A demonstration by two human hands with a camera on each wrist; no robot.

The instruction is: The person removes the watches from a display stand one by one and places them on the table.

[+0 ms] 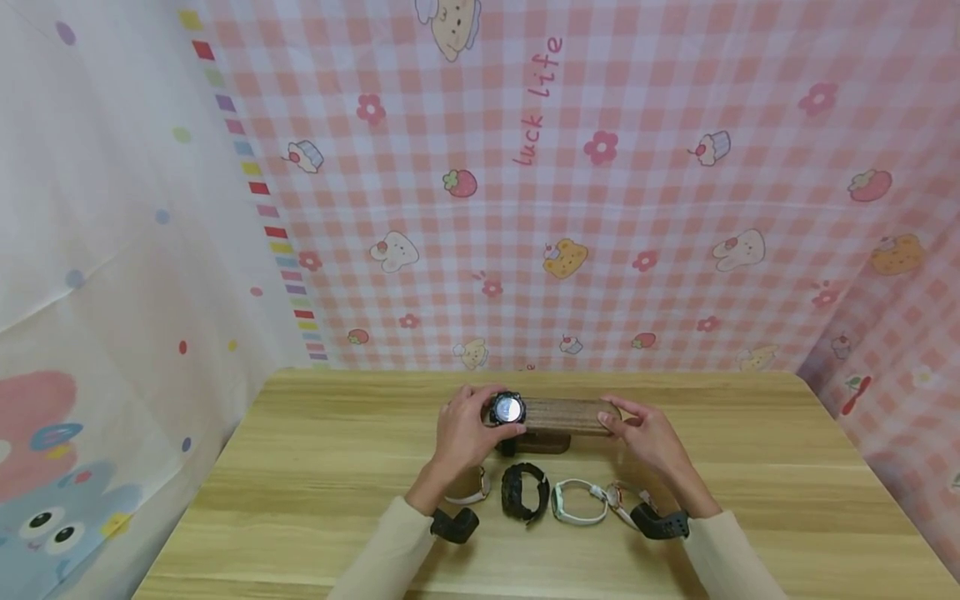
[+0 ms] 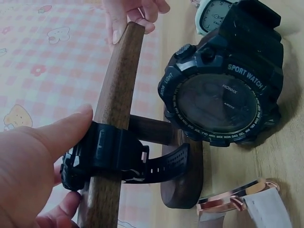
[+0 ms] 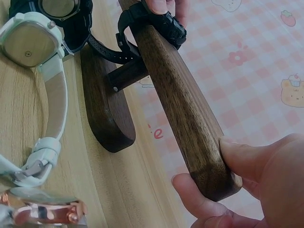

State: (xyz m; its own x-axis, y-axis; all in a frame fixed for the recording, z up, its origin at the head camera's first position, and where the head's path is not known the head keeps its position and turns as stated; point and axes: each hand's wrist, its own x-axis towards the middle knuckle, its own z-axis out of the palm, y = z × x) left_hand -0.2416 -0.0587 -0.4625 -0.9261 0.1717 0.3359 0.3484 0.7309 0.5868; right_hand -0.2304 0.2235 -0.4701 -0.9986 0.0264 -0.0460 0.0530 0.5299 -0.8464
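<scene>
A dark wooden T-shaped watch stand (image 1: pixel 566 416) stands toward the back of the table. Round the left part of its bar hangs a black wristwatch (image 1: pixel 509 408), its strap end dangling loose below in the left wrist view. My left hand (image 1: pixel 461 429) holds this watch between thumb and fingers against the bar. With thumb and fingers my right hand (image 1: pixel 647 433) pinches the bar's right end. Nearer me lie a larger black sport watch (image 2: pixel 218 102), a mint-and-white watch (image 3: pixel 31 40), and a white-strapped rose gold watch (image 3: pixel 45 211) partly behind the right wrist.
Another white-strapped watch (image 1: pixel 472 492) lies by the left wrist, partly hidden. All stand on a light wood table (image 1: pixel 315 483). A pink checked cloth (image 1: pixel 645 208) hangs behind its back edge, and a white cloth (image 1: pixel 112 250) hangs at the left.
</scene>
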